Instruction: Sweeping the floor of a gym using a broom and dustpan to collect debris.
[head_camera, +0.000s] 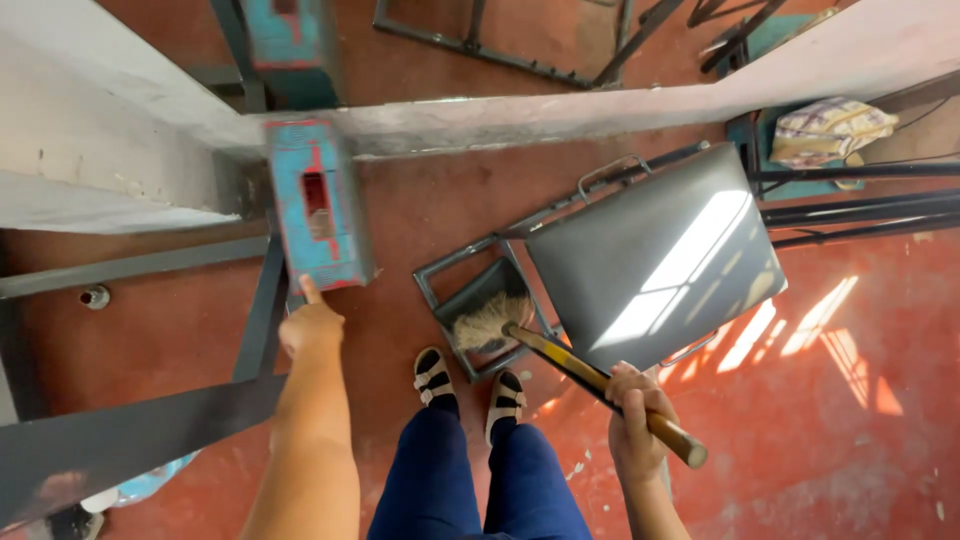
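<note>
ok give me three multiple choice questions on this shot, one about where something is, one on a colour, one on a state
1. Where is the brush head?
A. inside the small square metal frame
B. on the grey panel
C. on the white beam

2. What colour is the floor?
A. green
B. red
C. white

3. What is the right hand doing?
A. hanging open
B. lying flat on the panel
C. closed around the brush handle

Answers: 1 A, the bristles sit within the frame by the feet. 2 B, the bare floor is red all round. 3 C, the fingers wrap the wooden handle, while the left hand touches the blue box with its fingertips.
</note>
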